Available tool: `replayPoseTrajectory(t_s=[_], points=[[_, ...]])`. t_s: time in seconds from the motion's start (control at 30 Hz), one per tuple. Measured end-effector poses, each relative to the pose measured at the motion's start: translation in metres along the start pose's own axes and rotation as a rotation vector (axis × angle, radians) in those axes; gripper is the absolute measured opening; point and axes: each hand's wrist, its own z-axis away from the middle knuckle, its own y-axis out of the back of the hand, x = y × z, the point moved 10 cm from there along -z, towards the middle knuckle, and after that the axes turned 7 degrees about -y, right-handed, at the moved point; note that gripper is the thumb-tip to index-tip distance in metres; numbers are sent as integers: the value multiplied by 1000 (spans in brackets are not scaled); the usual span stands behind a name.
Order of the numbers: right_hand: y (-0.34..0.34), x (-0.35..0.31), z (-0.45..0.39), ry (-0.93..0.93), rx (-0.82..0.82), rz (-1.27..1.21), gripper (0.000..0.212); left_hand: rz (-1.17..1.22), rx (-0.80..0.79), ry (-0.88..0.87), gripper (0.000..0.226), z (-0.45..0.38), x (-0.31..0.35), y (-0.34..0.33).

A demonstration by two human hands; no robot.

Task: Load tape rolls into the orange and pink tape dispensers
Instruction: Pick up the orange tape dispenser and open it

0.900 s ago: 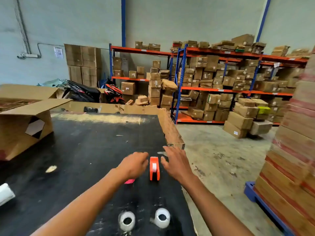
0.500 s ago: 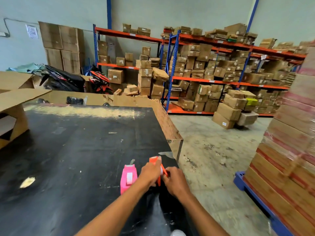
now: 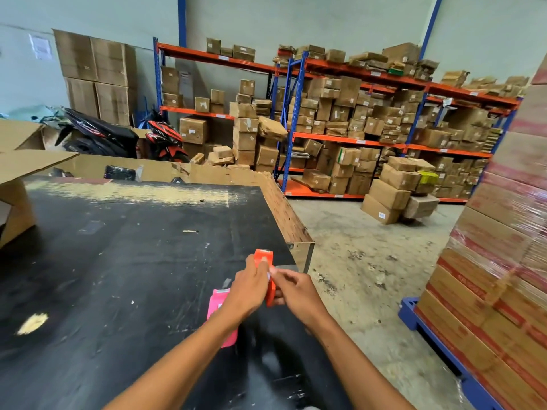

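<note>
Both hands hold the orange tape dispenser just above the black table, near its right edge. My left hand grips its left side and my right hand pinches its right side and lower end. The dispenser's top sticks out above my fingers. The pink tape dispenser lies flat on the table under my left wrist, partly hidden by my forearm. No tape rolls are in view.
An open cardboard box stands at the table's left. A wrapped pallet of cartons rises close on the right. Shelving full of boxes and parked motorbikes line the back wall. The table's right edge drops to concrete floor.
My hands closed on the orange dispenser and lifted it off the table. The view tilted upward, so the two white tape rolls near me dropped out of sight.
</note>
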Motion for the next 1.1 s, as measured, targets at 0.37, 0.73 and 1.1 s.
replayPoseTrajectory(t_s=[0.37, 0.73, 1.1], points=[[-9, -4, -9, 16, -7, -103, 32, 115, -10, -83, 33, 7, 19, 21], [14, 35, -15, -54, 243, 894, 23, 505, -65, 207, 18, 11, -11, 39], [1, -19, 25, 129, -20, 250, 18, 642, -193, 194, 36, 42, -10, 15]])
